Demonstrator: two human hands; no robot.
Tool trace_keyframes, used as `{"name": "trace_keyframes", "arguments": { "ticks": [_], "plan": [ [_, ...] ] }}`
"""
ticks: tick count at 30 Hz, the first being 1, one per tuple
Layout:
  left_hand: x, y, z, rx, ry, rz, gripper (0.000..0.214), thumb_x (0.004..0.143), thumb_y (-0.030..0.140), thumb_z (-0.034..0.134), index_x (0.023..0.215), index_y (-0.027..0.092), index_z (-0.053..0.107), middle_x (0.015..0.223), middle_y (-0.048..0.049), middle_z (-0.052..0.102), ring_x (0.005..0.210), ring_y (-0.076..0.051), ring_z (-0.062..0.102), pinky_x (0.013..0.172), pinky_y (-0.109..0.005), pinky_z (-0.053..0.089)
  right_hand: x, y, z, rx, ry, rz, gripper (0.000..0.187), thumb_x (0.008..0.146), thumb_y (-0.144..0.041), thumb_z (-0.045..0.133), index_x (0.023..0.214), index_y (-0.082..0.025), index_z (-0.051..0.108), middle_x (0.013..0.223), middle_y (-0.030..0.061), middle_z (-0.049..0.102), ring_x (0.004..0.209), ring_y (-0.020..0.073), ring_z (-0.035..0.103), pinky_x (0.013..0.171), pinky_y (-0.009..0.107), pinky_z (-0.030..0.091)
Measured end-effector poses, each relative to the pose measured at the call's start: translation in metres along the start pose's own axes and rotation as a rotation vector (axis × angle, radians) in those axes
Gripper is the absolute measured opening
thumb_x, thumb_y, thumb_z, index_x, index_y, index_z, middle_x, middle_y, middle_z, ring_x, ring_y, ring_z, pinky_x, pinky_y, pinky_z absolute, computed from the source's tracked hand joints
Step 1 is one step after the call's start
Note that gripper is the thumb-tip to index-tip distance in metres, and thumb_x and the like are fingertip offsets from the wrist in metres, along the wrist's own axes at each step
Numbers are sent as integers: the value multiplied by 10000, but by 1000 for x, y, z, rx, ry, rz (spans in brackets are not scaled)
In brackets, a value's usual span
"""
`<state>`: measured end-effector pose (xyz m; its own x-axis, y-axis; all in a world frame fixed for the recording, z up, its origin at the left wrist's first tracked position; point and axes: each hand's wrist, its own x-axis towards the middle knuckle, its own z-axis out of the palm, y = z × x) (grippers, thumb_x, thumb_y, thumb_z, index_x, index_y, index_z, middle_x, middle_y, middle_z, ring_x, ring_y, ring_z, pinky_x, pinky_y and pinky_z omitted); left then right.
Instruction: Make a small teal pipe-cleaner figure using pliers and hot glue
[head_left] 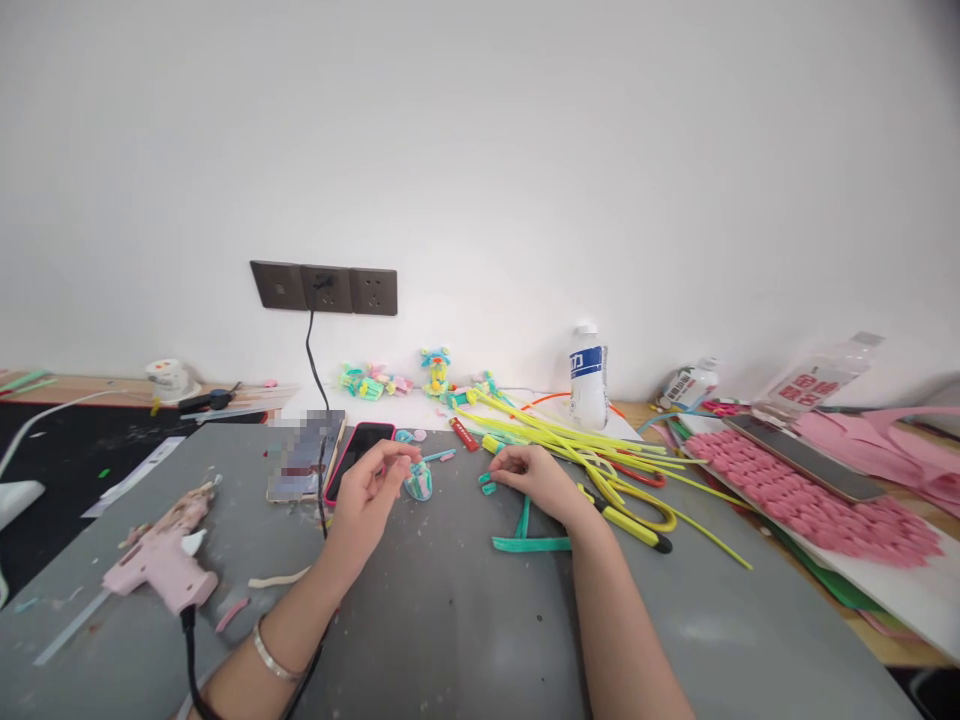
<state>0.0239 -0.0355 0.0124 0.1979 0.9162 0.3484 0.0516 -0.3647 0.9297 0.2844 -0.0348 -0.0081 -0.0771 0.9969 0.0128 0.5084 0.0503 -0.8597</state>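
Head view: the left hand's (371,492) fingers (397,462) are curled, thumb meeting forefinger just above a teal oval piece (418,482) that lies on the grey counter (450,620). Whether they pinch it or a thin sliver cannot be told. Right of the oval piece, the right hand (536,478) bends its fingers (504,470) down onto small teal bits (487,486); whether they press or grip is unclear.

The oval piece looks part-made, soft and layered like foam. Nearer the person than the oval and to its right lie flat teal strips (529,538), still long and uncut. Further right, yellow-handled scissors (630,508) lie among a loose heap of thin, bendy yellow strips (555,432), so plenty of stock seems unused. Behind the oval, by the wall, stand small bright figures (436,372) that look finished.

Left of the oval piece lies a glossy phone (358,455) in a pink case, and far left a pink glue gun (161,562), smeared and corded. Far right, a board (900,590) carries rows of bumpy pink pieces (810,495).
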Motion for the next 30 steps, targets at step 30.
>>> {"name": "trace_keyframes", "arguments": {
  "ticks": [30],
  "plan": [
    [3, 0, 1, -32, -12, -4, 308, 922, 440, 559, 949, 171, 707, 796, -51, 678, 653, -146, 571, 542, -226, 437, -69, -42, 3, -511, -154, 186, 217, 731, -9, 587, 744, -202, 685, 842, 38, 700, 831, 204, 623, 661, 256, 391]
  ]
}}
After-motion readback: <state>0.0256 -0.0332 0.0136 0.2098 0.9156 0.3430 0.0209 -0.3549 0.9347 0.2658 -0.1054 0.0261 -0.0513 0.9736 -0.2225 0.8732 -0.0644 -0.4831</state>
